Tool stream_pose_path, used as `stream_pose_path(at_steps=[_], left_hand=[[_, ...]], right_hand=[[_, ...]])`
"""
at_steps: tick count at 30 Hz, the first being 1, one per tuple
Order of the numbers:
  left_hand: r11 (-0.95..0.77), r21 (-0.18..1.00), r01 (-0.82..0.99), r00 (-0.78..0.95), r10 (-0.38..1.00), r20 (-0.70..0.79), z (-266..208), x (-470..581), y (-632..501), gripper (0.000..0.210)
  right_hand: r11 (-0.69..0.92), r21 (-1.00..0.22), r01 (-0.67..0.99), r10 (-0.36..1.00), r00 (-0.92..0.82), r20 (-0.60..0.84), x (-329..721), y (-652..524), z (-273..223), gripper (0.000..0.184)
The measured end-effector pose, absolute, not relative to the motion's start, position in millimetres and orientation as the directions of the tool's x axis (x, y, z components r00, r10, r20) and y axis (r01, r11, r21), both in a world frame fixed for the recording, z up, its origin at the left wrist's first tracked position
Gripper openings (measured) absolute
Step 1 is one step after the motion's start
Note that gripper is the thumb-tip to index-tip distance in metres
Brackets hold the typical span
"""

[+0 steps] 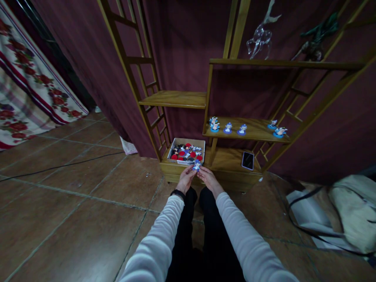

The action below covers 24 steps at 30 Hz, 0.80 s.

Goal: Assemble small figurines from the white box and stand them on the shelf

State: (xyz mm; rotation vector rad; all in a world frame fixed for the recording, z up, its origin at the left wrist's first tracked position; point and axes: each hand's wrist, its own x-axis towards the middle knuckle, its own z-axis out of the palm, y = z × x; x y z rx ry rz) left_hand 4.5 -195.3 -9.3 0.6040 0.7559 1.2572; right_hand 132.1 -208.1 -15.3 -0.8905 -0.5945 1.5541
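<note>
A small purple-and-white figurine (197, 165) is held upright between my two hands, just in front of an open box. My left hand (186, 178) pinches it from the left, and my right hand (209, 178) grips its right side with the fingertips. Behind it, the white cardboard box (188, 141) sits on the bottom shelf, filled with several figurines and red round bases. On the middle shelf (255, 127) stand two similar purple-and-white figurines, a left one (228, 128) and a right one (242, 129). Figurines on blue bases stand at that shelf's left end (214, 126) and right end (280, 132).
A phone (248, 160) lies on the bottom shelf at right. Higher up are a clear deer ornament (261, 39) and a dark green statue (319, 37). A pale bag (355, 207) with a black strap rests on the floor at right. A black cable (64, 166) crosses the tiles at left.
</note>
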Motion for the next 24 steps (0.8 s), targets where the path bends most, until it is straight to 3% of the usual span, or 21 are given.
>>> stream_pose_path(at_steps=[6,15,24], left_hand=[[0.215,0.784,-0.583,0.148,0.976,-0.158,-8.4,6.6,-195.9,0.052],[0.296,0.715,-0.634,0.246,0.953,-0.177,-7.3,0.8,-196.2,0.046],[0.263,0.728,-0.633,0.227,0.962,-0.151,-8.6,1.8,-196.2,0.047]], right_hand=[[-0.164,-0.797,-0.582,0.981,-0.011,-0.193,131.1,-208.0,-12.6,0.033],[-0.141,-0.806,-0.575,0.983,0.013,-0.181,131.3,-207.6,-11.4,0.03],[-0.13,-0.799,-0.587,0.985,0.018,-0.174,131.5,-205.8,-12.3,0.032]])
